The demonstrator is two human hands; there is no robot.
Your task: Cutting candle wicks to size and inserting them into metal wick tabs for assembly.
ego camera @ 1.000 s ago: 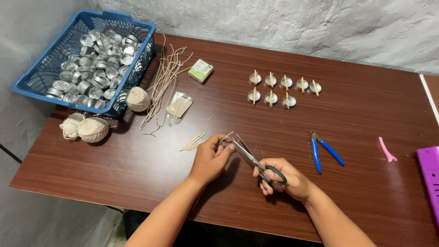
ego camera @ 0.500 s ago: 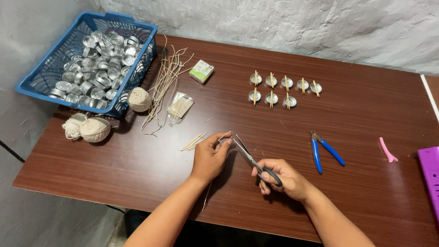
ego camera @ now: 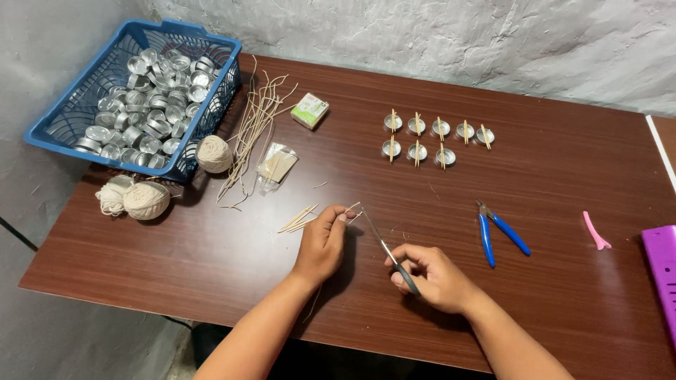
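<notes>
Here the left hand (ego camera: 322,243) pinches a thin wick (ego camera: 354,208) at mid-worktop; the right hand (ego camera: 433,276) is closed around scissors (ego camera: 389,255), blades at the wick. It looks light and limp, best pinched near the cut.

My right hand (ego camera: 431,278) hides the handles of the thin metal scissors (ego camera: 384,246). The flat purple plastic piece (ego camera: 660,271) is cut off at the right edge. What my left hand (ego camera: 322,243) pinches looks like a wick strand, too thin to tell.

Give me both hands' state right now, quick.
Left hand: closed, pinching a thin waxed wick strand at its fingertips.
Right hand: closed on the scissors, blades pointing toward the strand.
</notes>
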